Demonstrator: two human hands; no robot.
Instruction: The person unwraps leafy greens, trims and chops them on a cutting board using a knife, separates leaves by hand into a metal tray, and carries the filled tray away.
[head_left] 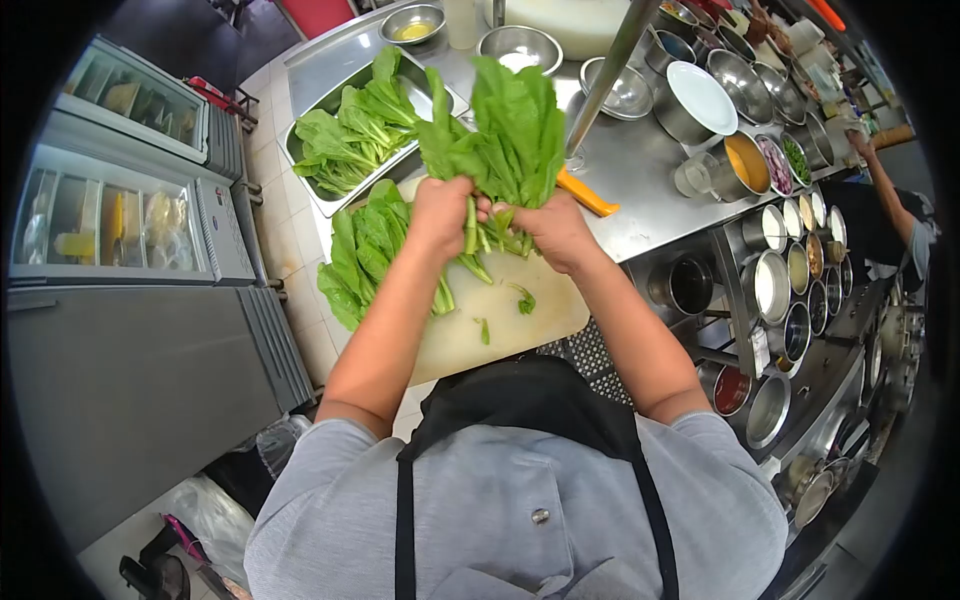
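Observation:
My left hand (pixel 441 212) and my right hand (pixel 551 230) are close together above a pale cutting board (pixel 535 300). Both are closed around the stems of leafy greens (pixel 515 135), whose broad leaves point away from me. More loose greens (pixel 368 250) lie on the board's left side, partly behind my left forearm. Two small leaf scraps (pixel 524 298) rest near the board's front. Beyond my left hand, a rectangular metal tray (pixel 318 190) holds a pile of the same greens. An orange knife handle (pixel 588 193) shows just past my right hand; its blade is hidden.
Metal bowls (pixel 520 47) stand at the back of the steel counter (pixel 640 190), and a slanted metal post (pixel 610 75) rises there. Pots and food containers (pixel 745 165) crowd the right. Glass-topped freezers (pixel 120 220) stand left. A co-worker's arm (pixel 880 175) shows at far right.

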